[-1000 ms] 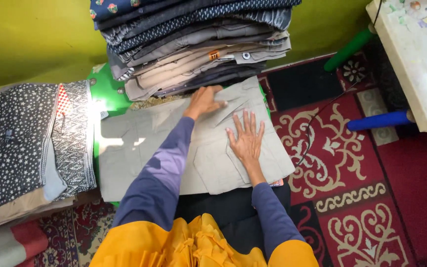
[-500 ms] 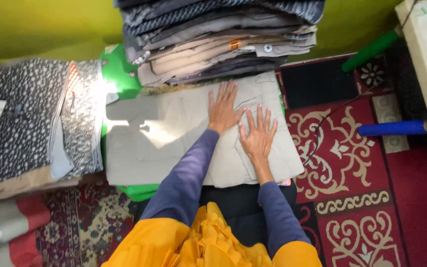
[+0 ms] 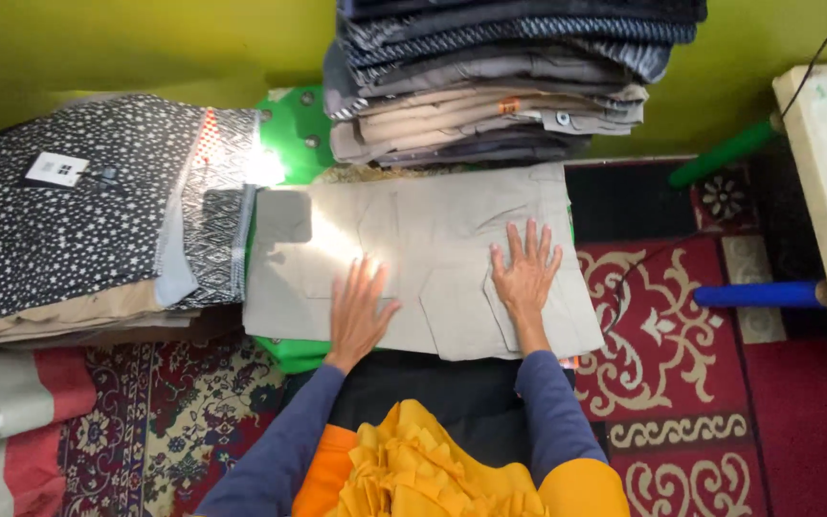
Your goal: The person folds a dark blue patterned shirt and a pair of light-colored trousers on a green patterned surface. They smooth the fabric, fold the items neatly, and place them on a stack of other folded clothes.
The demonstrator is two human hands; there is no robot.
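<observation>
In the head view both hands, the left hand [image 3: 358, 314] and the right hand [image 3: 525, 273], lie flat with fingers spread apart on beige folded trousers [image 3: 423, 249] below a clothes stack [image 3: 500, 86], soft, light cloth probably best gripped by its edges.

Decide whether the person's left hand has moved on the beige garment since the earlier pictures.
Yes. The left hand slid from beside the right hand toward the patterned fabric pile, across the beige garment.
</observation>
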